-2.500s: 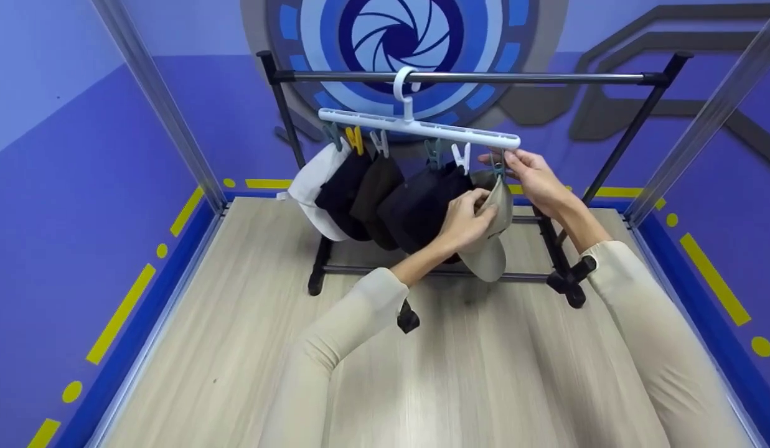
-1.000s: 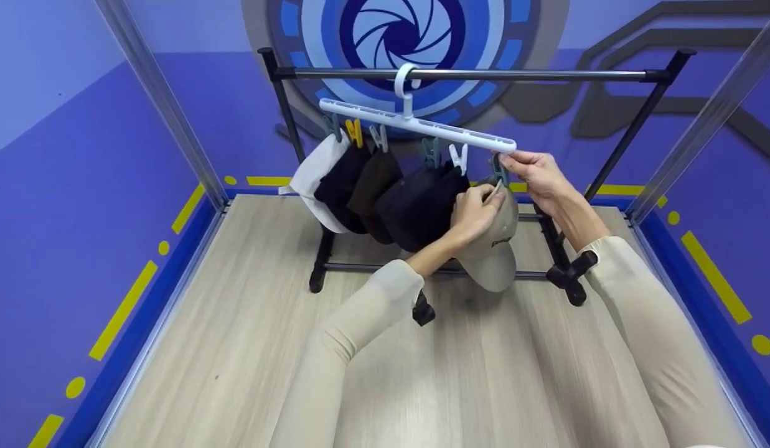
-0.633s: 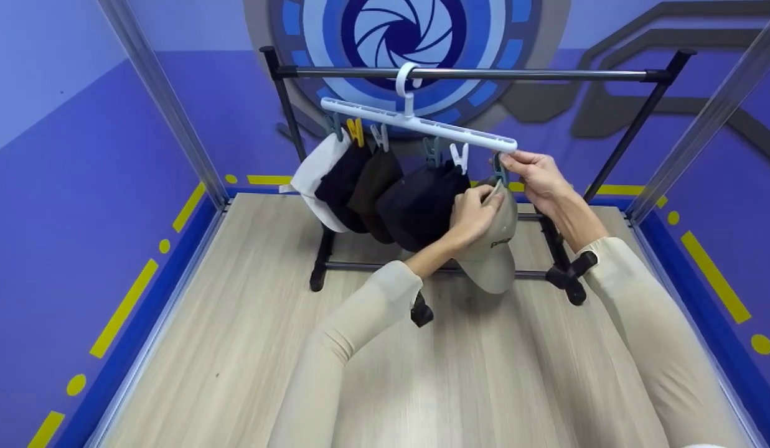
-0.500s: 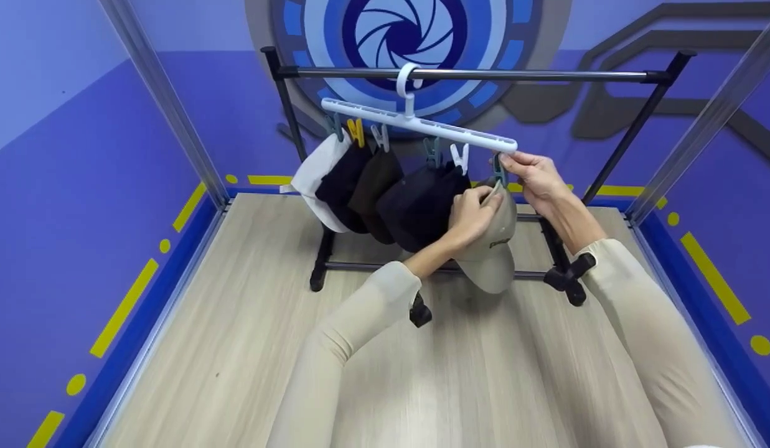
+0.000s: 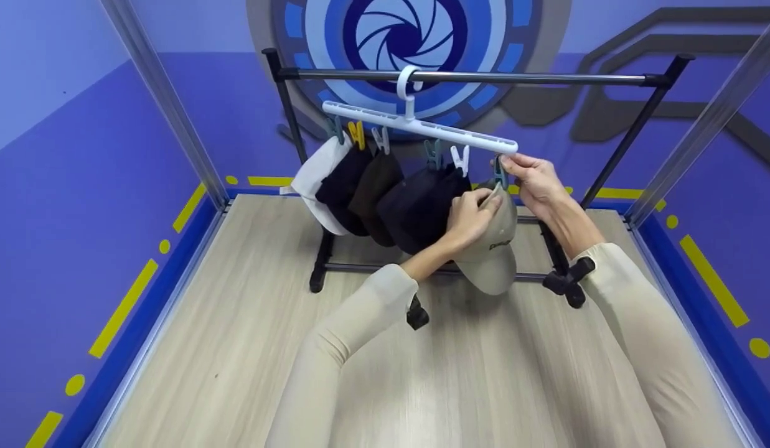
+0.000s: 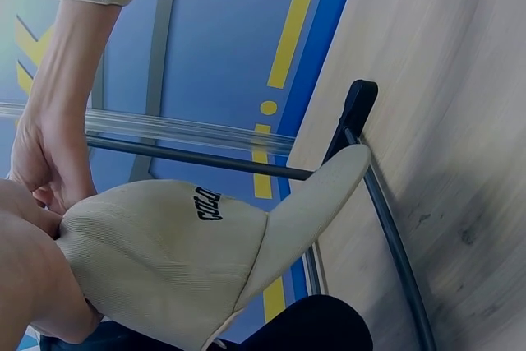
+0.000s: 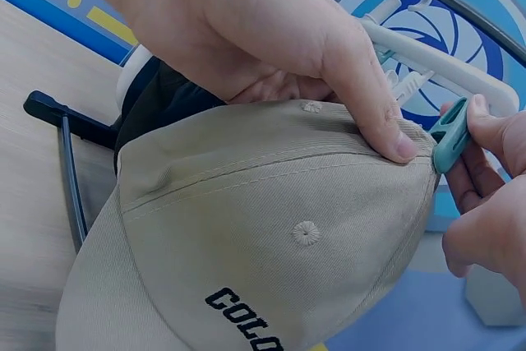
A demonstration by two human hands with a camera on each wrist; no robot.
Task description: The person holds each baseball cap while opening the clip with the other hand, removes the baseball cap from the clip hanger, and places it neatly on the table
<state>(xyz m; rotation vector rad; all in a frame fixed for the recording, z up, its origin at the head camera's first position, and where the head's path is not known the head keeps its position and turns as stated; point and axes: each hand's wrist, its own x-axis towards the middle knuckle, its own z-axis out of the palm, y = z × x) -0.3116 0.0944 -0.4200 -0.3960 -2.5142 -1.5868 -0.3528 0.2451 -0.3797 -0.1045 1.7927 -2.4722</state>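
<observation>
A beige baseball cap (image 5: 492, 249) with dark lettering hangs brim down below the right end of a white hanger (image 5: 422, 127). My left hand (image 5: 469, 218) grips the cap's crown near its top edge, thumb lying on the fabric in the right wrist view. Just under the hanger's end, my right hand (image 5: 537, 180) pinches a green clothespin (image 7: 450, 137) between thumb and fingers. This clothespin's tip meets the cap's edge. Along the hanger to the left, more clothespins hold a white cap (image 5: 319, 180), a brown cap (image 5: 375, 202) and several dark caps (image 5: 416, 208).
The hanger hooks over the top bar (image 5: 515, 78) of a black-and-silver garment rack, which stands on a wood-grain surface (image 5: 248, 348). Its black feet (image 5: 316, 283) reach toward me. Blue walls (image 5: 79, 205) with yellow marks enclose the sides and back.
Since the oldest frame, the hanger tilts more, its right end lower. The beige cap has turned so its lettering shows, and sits slightly lower. Over the last second both hands stay nearly still.
</observation>
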